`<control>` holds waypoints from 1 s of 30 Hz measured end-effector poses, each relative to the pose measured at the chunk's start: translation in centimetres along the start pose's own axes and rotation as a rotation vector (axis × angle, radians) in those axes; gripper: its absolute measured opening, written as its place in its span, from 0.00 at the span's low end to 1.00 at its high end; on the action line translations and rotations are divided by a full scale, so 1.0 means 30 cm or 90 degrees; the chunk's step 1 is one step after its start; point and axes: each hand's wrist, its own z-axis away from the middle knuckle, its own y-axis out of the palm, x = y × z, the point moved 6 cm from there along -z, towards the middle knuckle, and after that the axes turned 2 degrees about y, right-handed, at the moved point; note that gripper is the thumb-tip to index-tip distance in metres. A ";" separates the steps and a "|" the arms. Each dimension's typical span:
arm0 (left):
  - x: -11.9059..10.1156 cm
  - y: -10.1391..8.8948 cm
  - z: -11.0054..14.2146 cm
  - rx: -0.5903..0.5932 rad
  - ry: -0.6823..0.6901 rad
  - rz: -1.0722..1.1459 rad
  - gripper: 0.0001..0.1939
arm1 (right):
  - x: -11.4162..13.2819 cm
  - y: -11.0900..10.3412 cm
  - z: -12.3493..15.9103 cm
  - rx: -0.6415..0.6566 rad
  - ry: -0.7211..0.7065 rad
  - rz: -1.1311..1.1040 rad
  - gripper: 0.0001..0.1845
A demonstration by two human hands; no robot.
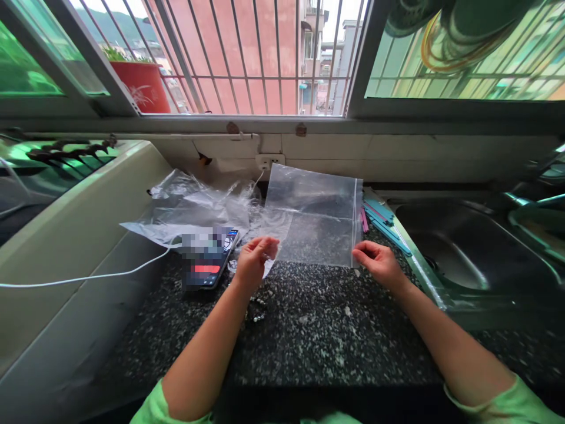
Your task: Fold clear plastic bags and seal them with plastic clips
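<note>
A flat, clear plastic zip bag point(315, 229) with fold creases lies over the dark speckled counter, its zip strip along the right side. My right hand point(380, 265) is closed, thumb and finger pinching the bag's near right corner by the zip. At the near left corner, my left hand point(256, 258) is closed with its fingertips together on the bag's edge; the exact grip is partly hidden. Crumpled clear plastic bags point(198, 203) are heaped to the left, behind a phone point(212, 262) whose screen is lit and partly blurred.
Right of the bag lie blue strips point(386, 227) and a pink strip point(364, 220), beside a steel sink point(441, 235). A white cable point(110, 275) crosses the left side. A beaded string point(256, 309) rests by my left wrist. A wall socket point(270, 160) sits below the barred window.
</note>
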 end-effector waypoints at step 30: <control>-0.009 0.066 0.040 0.250 -0.025 -0.095 0.14 | -0.050 0.064 0.017 0.110 0.127 -0.209 0.18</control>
